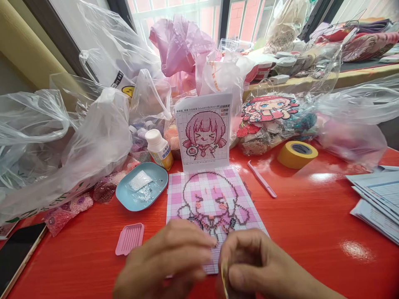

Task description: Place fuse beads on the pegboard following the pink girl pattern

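My right hand point(249, 261) is closed on a thin, gold-coloured strip point(224, 280), its thumb and fingers pressed along it. I cannot make out its full shape. My left hand point(168, 257) hovers just left of it with fingers stretched out, a little blurred, and nothing visible in them. Both hands are over the near end of a pink-and-white checked pegboard point(174, 187). Dark beads point(184, 187) on the board outline a head with pigtails, and pink and orange beads mark the cheeks and collar. The hands hide the board's lower part.
Behind the board stands a printed pattern sheet point(202, 101). To the left are a blue dish point(123, 199) with white beads, a pink ridged tray point(130, 238), a white-capped bottle point(158, 149) and a phone point(21, 257). Pink curved tweezers point(262, 179) and yellow tape point(286, 160) lie right.
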The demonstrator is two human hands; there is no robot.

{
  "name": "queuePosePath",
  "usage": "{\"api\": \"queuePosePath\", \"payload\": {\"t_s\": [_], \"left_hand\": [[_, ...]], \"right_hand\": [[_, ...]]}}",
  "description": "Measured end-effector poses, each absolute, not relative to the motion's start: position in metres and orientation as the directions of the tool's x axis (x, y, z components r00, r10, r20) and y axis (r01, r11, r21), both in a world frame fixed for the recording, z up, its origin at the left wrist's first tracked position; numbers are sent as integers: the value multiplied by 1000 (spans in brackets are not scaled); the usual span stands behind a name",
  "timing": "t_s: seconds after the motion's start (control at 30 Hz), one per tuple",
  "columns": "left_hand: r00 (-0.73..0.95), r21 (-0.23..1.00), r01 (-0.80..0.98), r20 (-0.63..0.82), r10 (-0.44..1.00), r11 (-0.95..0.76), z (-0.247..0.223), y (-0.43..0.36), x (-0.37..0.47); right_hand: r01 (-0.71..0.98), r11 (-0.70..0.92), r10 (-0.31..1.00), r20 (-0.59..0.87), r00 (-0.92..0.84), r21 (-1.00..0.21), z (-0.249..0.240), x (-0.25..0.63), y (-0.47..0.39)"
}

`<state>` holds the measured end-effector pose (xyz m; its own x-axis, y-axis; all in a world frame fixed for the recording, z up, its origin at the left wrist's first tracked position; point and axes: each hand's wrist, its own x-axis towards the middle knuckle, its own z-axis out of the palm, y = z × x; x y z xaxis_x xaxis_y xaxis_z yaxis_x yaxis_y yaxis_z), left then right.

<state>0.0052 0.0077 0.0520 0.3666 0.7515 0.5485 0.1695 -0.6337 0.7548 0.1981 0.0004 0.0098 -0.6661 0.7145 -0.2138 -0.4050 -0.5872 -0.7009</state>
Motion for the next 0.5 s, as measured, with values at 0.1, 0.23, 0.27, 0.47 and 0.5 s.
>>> {"api": "queuePosePath", "payload": {"t_s": [0.1, 0.23, 0.27, 0.47, 0.5], "left_hand": [[176, 848, 281, 416, 892, -450, 47, 9, 7], [239, 878, 267, 339, 910, -397, 31, 10, 13], [269, 862, 279, 354, 896, -424, 28, 11, 15], [332, 838, 318, 339, 881, -442, 22, 12, 23], [326, 872, 306, 281, 902, -383, 23, 12, 23]], "right_hand": [[-390, -435, 859, -244, -450, -812, 11, 202, 5], [-374, -324, 930, -219, -296, -869, 10, 201, 4], [-378, -308, 933, -199, -300, -873, 10, 199, 3], [-299, -255, 930, -149, -335, -919, 6, 191, -2], [-269, -241, 935, -148, -322, -932, 4, 192, -2]]}}
